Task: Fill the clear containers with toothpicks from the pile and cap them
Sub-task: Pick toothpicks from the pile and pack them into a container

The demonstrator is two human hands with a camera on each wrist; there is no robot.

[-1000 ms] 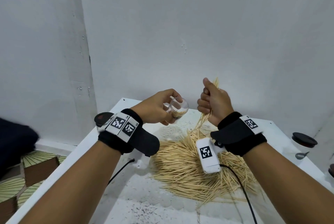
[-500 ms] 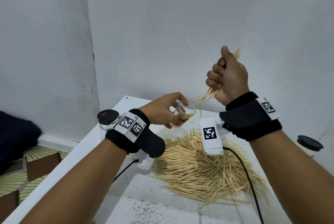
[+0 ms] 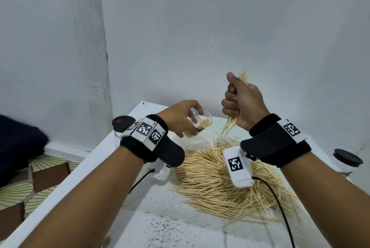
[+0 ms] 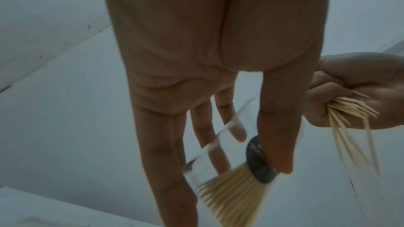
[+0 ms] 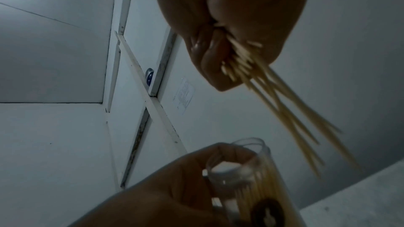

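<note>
While the left hand (image 3: 181,118) grips a small clear plastic container (image 3: 202,120) tilted above the far left part of the white table (image 3: 124,197), its open mouth faces up and toward the right hand (image 3: 243,105). That container already has a layer of toothpicks lying along its lower side. The right hand is closed in a fist round a bundle of pale wooden toothpicks (image 3: 232,125), held just beside and slightly above the mouth. Their long axis slants down and leftward, tips apparently short of the rim, though blur makes this hard to confirm. The bundle must line up with the container's axis to slide in. Below, the loose toothpick pile (image 3: 216,183) covers the table's middle. Two black-lidded containers (image 3: 122,123) stand at the left and right edges.
</note>
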